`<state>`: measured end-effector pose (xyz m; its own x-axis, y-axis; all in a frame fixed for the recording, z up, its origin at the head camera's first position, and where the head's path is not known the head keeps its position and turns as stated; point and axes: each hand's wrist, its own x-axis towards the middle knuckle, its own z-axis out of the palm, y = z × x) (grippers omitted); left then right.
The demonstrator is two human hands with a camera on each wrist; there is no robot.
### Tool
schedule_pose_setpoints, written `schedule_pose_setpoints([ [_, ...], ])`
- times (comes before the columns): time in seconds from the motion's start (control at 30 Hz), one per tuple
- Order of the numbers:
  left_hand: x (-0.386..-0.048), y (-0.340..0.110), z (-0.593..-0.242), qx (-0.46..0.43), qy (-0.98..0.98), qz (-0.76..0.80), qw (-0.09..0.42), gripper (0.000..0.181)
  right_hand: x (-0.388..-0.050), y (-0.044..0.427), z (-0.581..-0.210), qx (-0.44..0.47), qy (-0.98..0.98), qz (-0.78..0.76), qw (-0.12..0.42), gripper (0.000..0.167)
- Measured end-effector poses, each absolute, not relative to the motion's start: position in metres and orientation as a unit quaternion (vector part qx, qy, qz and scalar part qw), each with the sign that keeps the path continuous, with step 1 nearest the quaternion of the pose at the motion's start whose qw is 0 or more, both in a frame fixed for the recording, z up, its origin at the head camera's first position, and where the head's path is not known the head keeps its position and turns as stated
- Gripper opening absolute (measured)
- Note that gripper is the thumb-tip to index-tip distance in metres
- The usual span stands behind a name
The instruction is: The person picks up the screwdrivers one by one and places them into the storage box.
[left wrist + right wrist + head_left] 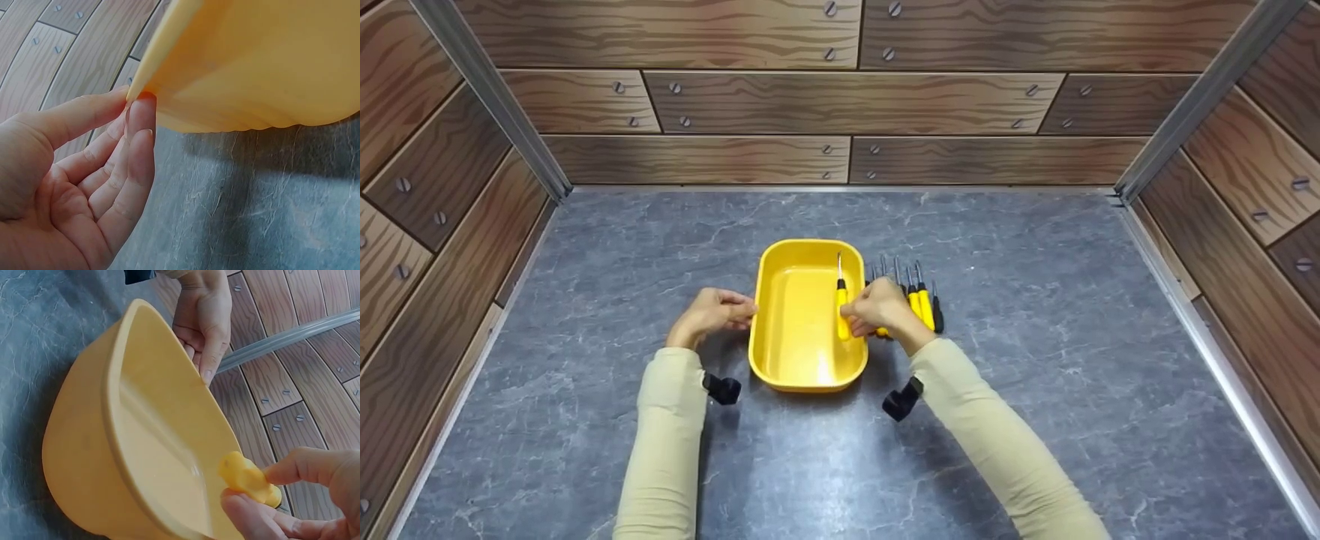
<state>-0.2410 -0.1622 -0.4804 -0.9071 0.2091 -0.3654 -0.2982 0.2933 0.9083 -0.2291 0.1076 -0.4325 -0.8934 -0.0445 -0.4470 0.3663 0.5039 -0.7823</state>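
Observation:
A yellow plastic bin (795, 300) stands on the grey marbled tabletop. My left hand (712, 311) pinches its left rim between thumb and fingers, as the left wrist view shows at the bin wall (253, 56). My right hand (885, 307) holds a screwdriver (841, 304) by its yellow handle, over the right side of the bin, shaft pointing away from me. In the right wrist view the handle end (247, 478) sits between thumb and fingers, above the bin's rim (115, 410). Nothing else shows inside the bin.
Several screwdrivers (924, 300) with yellow and black handles lie in a row right of the bin, partly hidden by my right hand. Wood-patterned walls (840, 105) and metal edge strips (1215, 360) enclose the tabletop (810, 465) at the back and sides.

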Motion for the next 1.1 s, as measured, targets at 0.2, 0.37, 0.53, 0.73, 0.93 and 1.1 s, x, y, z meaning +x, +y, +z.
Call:
schedule_pose_setpoints([
  [0.2,-0.241,-0.162,-0.479,-0.025,0.778,0.591,0.21,0.038,-0.226,0.1,-0.434,0.094,0.833,-0.498,0.223,0.017],
  [0.37,-0.242,-0.162,-0.479,-0.026,0.778,0.591,0.211,0.038,-0.225,0.094,-0.438,0.091,0.824,-0.509,0.229,0.016],
  [0.53,-0.242,-0.162,-0.48,-0.025,0.776,0.592,0.214,0.038,-0.223,0.088,-0.44,0.088,0.821,-0.514,0.231,0.016],
  [0.73,-0.242,-0.163,-0.481,-0.024,0.772,0.598,0.215,0.039,-0.221,0.081,-0.443,0.08,0.818,-0.521,0.23,0.013],
  [0.93,-0.242,-0.163,-0.482,-0.022,0.769,0.602,0.215,0.039,-0.221,0.075,-0.447,0.079,0.816,-0.522,0.235,0.015],
  [1.1,-0.242,-0.163,-0.481,-0.021,0.771,0.6,0.213,0.038,-0.22,0.071,-0.45,0.08,0.815,-0.521,0.242,0.016],
])
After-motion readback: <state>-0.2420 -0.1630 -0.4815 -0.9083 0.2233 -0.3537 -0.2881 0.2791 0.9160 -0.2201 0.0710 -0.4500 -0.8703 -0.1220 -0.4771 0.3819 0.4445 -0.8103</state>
